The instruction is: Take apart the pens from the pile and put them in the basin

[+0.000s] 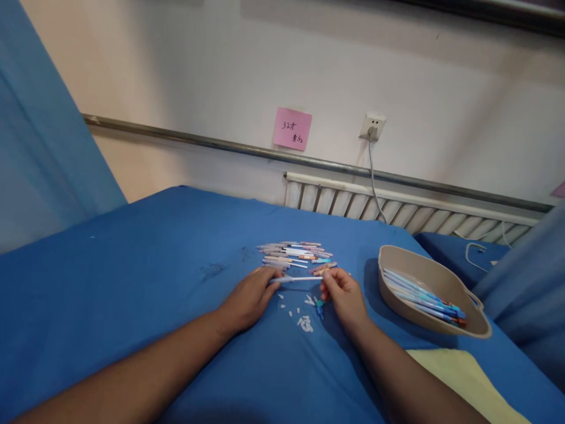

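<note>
My left hand is closed on a pale pen barrel. A thin white pen refill sticks out of the barrel to the right, and the fingertips of my right hand pinch its far end. Just beyond both hands, several pen parts and white refills lie side by side in a loose row. Small white tips are scattered on the blue sheet between my forearms. Beside my right hand lie a few small teal and blue pieces, too small to name.
On the right stands a beige basin holding several pens. A yellow cloth lies in front of it, partly behind my right forearm. Beyond the sheet are a white radiator, a plugged-in socket and a pink note.
</note>
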`<state>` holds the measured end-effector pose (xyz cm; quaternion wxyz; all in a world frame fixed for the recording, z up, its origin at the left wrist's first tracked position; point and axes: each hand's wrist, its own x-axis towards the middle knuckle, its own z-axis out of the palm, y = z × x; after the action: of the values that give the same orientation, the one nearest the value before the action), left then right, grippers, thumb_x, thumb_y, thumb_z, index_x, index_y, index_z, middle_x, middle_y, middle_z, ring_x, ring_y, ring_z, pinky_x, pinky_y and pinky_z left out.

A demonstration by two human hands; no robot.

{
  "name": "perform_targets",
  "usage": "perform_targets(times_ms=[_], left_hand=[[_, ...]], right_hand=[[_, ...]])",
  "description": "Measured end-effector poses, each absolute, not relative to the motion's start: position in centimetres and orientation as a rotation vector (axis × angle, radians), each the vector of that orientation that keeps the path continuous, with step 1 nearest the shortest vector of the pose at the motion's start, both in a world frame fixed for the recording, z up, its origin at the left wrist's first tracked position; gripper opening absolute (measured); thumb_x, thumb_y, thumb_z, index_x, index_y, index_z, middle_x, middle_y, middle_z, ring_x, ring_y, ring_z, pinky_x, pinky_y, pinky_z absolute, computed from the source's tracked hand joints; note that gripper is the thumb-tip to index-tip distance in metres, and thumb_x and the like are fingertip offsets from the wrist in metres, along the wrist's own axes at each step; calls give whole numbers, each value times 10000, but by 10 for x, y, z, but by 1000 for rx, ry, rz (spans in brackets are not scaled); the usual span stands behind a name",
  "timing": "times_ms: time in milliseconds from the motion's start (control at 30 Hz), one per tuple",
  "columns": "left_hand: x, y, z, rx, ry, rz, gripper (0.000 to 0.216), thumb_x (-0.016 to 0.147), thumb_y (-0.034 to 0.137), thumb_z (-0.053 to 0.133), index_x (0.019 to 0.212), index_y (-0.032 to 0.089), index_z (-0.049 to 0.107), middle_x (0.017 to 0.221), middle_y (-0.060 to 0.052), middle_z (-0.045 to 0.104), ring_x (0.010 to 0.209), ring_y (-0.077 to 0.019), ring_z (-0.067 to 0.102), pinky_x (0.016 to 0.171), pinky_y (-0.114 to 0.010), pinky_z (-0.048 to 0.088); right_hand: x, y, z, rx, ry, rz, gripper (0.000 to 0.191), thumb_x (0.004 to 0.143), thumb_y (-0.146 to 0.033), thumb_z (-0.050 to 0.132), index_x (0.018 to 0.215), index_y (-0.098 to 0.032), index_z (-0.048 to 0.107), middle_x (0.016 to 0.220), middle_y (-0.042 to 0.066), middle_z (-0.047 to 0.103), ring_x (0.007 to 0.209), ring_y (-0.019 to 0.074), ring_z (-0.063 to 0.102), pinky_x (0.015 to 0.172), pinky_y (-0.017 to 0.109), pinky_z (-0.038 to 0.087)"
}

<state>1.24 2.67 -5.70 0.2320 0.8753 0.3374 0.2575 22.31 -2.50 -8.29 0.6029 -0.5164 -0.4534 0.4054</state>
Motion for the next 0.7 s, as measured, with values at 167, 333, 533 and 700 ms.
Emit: perform_targets(times_ms=[167,333,533,700], left_hand=[[14,49,-71,2605,1118,756,345,893,272,434,1230,204,467,1258,-86,551,1214,-247,451,1027,-450,334],[14,54,-72,2732,1091,658,283,913,265,407,1175,211,499,1302,-78,518,1215,-244,442,1027,-466,316],[13,31,-57,2711,1039,659,239,936,302,370,1088,220,534,1120,-56,607,1034,-219,534,938,-423,393],[18,54,-67,2718,1109,724,265,929,284,368,1117,201,535,1323,-77,498,1230,-242,425,1022,-441,339]], right_hand=[[238,-18,-83,-1151,-758,928,341,708,-501,652,653,-177,558,553,-42,537,464,80,456,453,198,351],[248,-13,-86,-1043,-608,999,321,686,-454,693,640,-169,554,566,-34,541,472,74,439,447,193,347],[248,-12,-88,-994,-603,1038,309,696,-436,698,648,-165,558,578,-27,544,480,73,440,447,193,351],[246,-11,-87,-985,-612,1048,306,717,-438,680,641,-167,559,570,-26,534,476,76,425,445,197,347]])
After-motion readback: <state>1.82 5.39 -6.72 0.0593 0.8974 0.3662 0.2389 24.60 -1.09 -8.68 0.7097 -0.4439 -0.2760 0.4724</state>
